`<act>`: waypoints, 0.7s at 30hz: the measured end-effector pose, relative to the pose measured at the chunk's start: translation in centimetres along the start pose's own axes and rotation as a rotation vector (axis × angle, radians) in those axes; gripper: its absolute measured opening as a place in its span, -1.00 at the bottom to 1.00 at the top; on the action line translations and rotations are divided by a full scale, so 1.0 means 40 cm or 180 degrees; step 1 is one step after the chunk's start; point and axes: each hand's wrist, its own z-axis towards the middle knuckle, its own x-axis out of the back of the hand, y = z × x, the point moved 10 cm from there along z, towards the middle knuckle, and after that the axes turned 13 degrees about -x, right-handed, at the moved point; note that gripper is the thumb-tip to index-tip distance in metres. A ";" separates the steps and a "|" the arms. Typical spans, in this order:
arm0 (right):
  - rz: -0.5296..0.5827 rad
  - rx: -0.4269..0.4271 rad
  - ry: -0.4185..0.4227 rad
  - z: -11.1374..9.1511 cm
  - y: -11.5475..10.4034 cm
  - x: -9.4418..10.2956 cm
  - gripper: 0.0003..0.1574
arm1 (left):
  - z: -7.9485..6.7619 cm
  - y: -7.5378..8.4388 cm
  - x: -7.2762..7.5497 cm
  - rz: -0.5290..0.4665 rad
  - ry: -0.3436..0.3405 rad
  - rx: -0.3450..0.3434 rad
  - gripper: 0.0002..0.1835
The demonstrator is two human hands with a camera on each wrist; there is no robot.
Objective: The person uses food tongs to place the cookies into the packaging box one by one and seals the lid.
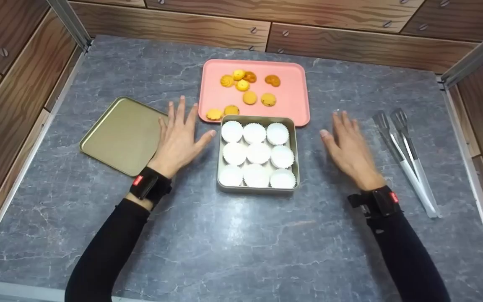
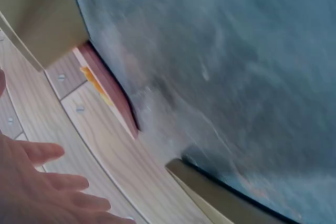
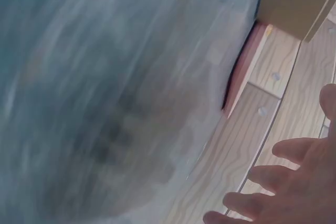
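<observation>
A grey table (image 1: 266, 251) with pale, marble-like veins carries everything, its top shiny enough to show a bright patch of glare in the near middle; a faint brownish streak marks the surface to the right of that glare. A pink tray (image 1: 292, 96) with rounded corners lies flat toward the far side. An open square tin (image 1: 258, 190) stands upright at the tray's near edge, hiding part of it from the head view; whether the two touch is unclear. To the left, a gold-coloured lid (image 1: 120, 134) lies flat, turned at an angle. Tongs (image 1: 415, 186) lie well to the right, dark slotted ends pointing away.
</observation>
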 end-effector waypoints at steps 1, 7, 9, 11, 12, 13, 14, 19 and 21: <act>0.0060 0.0005 -0.0067 -0.004 -0.007 -0.006 0.00 | 0.000 0.007 -0.001 -0.0022 0.0013 -0.0039 -0.03; 0.0356 0.0075 -0.0327 -0.028 -0.059 -0.046 0.02 | -0.008 0.058 -0.024 -0.0316 -0.0055 -0.0188 0.01; 0.0436 0.0133 -0.0319 -0.034 -0.077 -0.055 0.02 | -0.012 0.068 -0.031 -0.0579 -0.0044 -0.0147 0.01; 0.0519 0.0185 -0.0286 -0.040 -0.092 -0.062 0.02 | -0.015 0.075 -0.034 -0.0851 0.0020 -0.0077 0.00; 0.0564 0.0190 -0.0281 -0.043 -0.097 -0.066 0.02 | -0.017 0.076 -0.036 -0.0967 0.0068 -0.0041 -0.02; 0.0605 0.0193 -0.0277 -0.046 -0.103 -0.070 0.03 | -0.018 0.078 -0.038 -0.1073 0.0093 -0.0013 -0.03; 0.0645 0.0191 -0.0279 -0.049 -0.108 -0.074 0.04 | -0.020 0.079 -0.042 -0.1166 0.0114 0.0020 -0.05; 0.0848 0.0235 -0.0267 -0.064 -0.133 -0.088 0.01 | -0.026 0.084 -0.062 -0.1494 0.0136 0.0124 -0.14; 0.0907 0.0263 -0.0248 -0.070 -0.142 -0.090 -0.03 | -0.029 0.087 -0.068 -0.1592 0.0136 0.0158 -0.17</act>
